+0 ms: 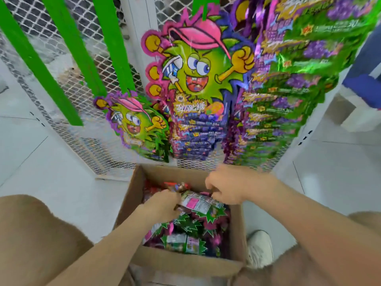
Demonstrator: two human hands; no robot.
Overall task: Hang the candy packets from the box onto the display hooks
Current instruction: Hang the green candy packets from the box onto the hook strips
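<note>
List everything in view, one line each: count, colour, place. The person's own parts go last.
Cardboard box: one, brown, open on the floor, bottom centre.
Candy packets: many, green, purple and pink, piled in the box.
Held packet: one, green-edged with white-and-pink label, atop the pile.
Hanging packets: three bunches, green, purple and pink, above the box.
Green strips: at least four, bright green, before the mesh.
Wire mesh: one panel, white, behind the display.
Floor: white tiles, around the box.
Shoe: one, white, right of the box.
Left hand: one, grips the held packet.
Right hand: one, at that packet's far edge, grip unclear.
</note>
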